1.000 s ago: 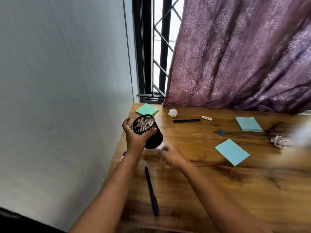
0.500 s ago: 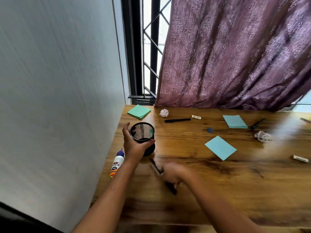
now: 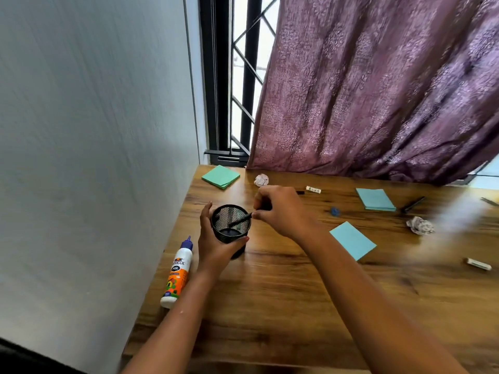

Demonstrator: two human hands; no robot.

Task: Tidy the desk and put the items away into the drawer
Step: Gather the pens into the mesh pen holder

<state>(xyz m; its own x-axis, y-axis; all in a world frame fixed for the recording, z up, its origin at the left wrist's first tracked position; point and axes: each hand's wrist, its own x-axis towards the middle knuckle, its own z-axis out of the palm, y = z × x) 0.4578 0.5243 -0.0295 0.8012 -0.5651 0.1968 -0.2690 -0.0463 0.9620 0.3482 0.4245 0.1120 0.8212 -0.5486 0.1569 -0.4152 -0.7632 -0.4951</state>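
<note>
My left hand (image 3: 216, 244) grips a black mesh pen holder (image 3: 231, 225) that stands on the wooden desk (image 3: 283, 292) near its left edge. My right hand (image 3: 280, 209) is just right of the holder's rim and pinches a black pen (image 3: 240, 220), whose lower end points down into the holder. A white and orange glue bottle (image 3: 176, 273) lies to the left of my left wrist. The drawer is out of sight.
At the back lie a green note pad (image 3: 221, 176), a crumpled paper (image 3: 261, 180) and a small white eraser (image 3: 313, 189). To the right lie two blue note pads (image 3: 375, 199) (image 3: 352, 240), a blue cap (image 3: 334, 211), another pen (image 3: 411, 205), another paper ball (image 3: 420, 225) and a white stick (image 3: 477, 264).
My right hand picked up the black pen from the desk's front and carried it up to the holder. The left hand kept its grip as the holder stood down on the desk.
</note>
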